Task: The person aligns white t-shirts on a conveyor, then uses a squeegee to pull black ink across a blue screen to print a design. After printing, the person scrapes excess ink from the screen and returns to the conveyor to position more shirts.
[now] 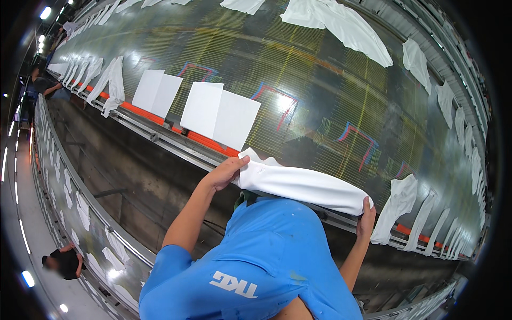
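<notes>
A long white cloth piece [304, 185] is stretched between my two hands at the near edge of a long table [314, 96]. My left hand [228, 172] pinches its left end, thumb on top. At the other end, my right hand [366, 220] grips the cloth's right corner, with part of the fingers hidden. A small faint mark shows on the cloth near my left hand. Just beyond my left hand lies a creased white sheet [220, 114] on the tabletop. Past my right hand, another white cloth piece [394, 205] drapes over the table edge.
An orange strip [205, 143] and a metal rail [165, 140] run along the near edge. Red and blue corner marks [357, 136] dot the tabletop. A second white sheet [156, 92] and several cloth pieces lie further along. People [65, 263] stand at the left.
</notes>
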Action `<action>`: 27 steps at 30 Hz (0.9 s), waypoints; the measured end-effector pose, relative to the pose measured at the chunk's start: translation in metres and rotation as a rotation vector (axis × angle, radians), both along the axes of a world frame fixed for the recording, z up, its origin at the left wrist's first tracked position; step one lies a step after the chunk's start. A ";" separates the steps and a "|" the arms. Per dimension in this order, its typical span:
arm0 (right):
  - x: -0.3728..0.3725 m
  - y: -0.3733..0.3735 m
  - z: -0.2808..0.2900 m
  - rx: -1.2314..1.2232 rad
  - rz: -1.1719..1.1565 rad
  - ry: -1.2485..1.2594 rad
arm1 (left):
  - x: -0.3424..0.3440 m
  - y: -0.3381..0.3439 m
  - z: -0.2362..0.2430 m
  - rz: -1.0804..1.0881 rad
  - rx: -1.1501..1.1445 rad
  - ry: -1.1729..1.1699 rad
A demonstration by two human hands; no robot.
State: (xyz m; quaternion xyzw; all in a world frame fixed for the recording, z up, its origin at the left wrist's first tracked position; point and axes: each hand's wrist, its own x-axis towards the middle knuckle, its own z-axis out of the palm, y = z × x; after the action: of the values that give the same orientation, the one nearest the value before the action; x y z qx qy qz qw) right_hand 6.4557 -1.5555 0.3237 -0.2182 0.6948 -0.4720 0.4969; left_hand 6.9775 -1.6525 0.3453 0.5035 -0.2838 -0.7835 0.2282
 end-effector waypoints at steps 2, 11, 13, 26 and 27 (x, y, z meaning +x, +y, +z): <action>0.002 0.001 -0.002 -0.008 -0.009 -0.012 | -0.002 0.003 -0.004 -0.005 -0.054 0.000; 0.021 0.004 0.006 0.181 0.097 -0.314 | 0.004 -0.010 -0.002 0.200 -0.004 -0.197; 0.027 -0.023 0.007 0.133 0.090 -0.295 | 0.008 -0.035 -0.001 0.177 0.008 -0.265; 0.030 -0.219 -0.081 -0.001 0.132 -0.027 | -0.018 -0.212 -0.091 0.324 -0.312 -0.381; 0.030 -0.222 -0.091 0.078 0.118 0.027 | -0.021 -0.217 -0.101 0.285 -0.314 -0.463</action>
State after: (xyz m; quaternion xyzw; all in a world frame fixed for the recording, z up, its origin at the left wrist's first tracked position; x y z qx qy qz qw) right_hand 6.4859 -1.7779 0.2323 -0.2454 0.7051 -0.4115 0.5227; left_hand 6.9565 -1.8697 0.2443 0.6621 -0.3721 -0.5546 0.3400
